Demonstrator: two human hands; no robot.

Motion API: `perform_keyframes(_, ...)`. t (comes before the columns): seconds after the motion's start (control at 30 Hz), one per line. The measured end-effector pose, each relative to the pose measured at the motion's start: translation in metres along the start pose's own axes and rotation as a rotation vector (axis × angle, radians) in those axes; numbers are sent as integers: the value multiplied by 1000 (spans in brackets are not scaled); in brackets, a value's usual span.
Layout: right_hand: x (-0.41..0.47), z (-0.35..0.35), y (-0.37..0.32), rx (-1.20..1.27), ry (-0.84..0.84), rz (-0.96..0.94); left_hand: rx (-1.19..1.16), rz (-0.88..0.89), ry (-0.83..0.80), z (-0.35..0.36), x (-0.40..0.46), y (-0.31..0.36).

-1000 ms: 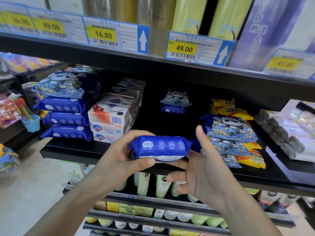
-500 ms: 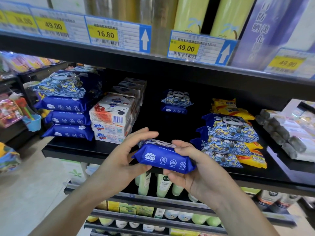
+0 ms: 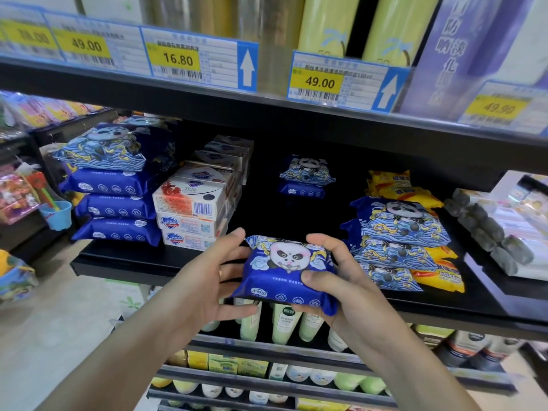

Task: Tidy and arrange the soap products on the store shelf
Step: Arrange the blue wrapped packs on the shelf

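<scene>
Soap pack (image 3: pixel 286 269), underside hidden

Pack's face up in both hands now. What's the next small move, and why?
Probably carry the blue panda pack forward and lay it on the bare shelf stretch ahead. Left hand and right hand grip its ends at the shelf's front edge, panda side up like the pair at the back.

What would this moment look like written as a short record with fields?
Held item: blue panda soap pack, panda face up
Left hand: grips the pack's left end
Right hand: grips its right end, thumb on top
Position: in front of the black shelf edge, above a bare middle patch
Left neighbours: stacked blue packs, white boxed soaps
Right neighbours: blue panda pile, yellow packs
</scene>
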State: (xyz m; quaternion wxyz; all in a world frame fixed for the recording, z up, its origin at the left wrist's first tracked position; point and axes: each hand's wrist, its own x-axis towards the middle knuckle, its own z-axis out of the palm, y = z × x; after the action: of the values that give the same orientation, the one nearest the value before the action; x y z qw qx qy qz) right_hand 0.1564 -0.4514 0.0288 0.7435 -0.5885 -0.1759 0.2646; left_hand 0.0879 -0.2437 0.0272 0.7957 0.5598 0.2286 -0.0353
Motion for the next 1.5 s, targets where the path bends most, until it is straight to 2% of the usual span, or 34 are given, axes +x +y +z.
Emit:
perform_keyframes(0.07, -1, -1, 2, -83, -8, -36, 56, -18, 20, 2, 2, 1)
perform_keyframes(0.2, -2, -4, 3, -221, -97, -102, 150, 71, -129, -5, 0, -9)
perform_keyframes(0.3, 0, -5, 3, -440, -123, -114, 200, 140, -44, -2, 3, -12)
perform_keyframes(0.37, 2, -3, 4, -632, -109, -139, 231, 175, -12, 0, 6, -9)
perform_keyframes(0.57, 20, 16, -5, -1457, -16, -436, 168, 237, 89, 4, 9, -3)
perform_keyframes(0.63, 36, 28, -13, -1661, -21, -427, 128, 255, 115, 6, 11, -2)
perform_keyframes(0.73, 69, 41, -34, -1851, -78, -238, 29, 229, 125, 5, 14, -3)
perform_keyframes(0.87, 116, 45, -62, -1830, -81, -2, 64, 244, 167, 0, 18, -9)
perform_keyframes(0.97, 150, 48, -65, -1845, -62, 75, 358, 362, 174, -4, 20, -15)
perform_keyframes(1.1, 187, 54, -54, -1804, -106, 149, 561, 493, 190, -8, 23, -17)
perform_keyframes(1.33, 212, 46, -52, -1647, -182, 141, 925, 631, 206, -8, 43, -18)
perform_keyframes(1.5, 219, 34, -82, -1476, -7, -50, 1109, 747, 195, 0, 65, -18)
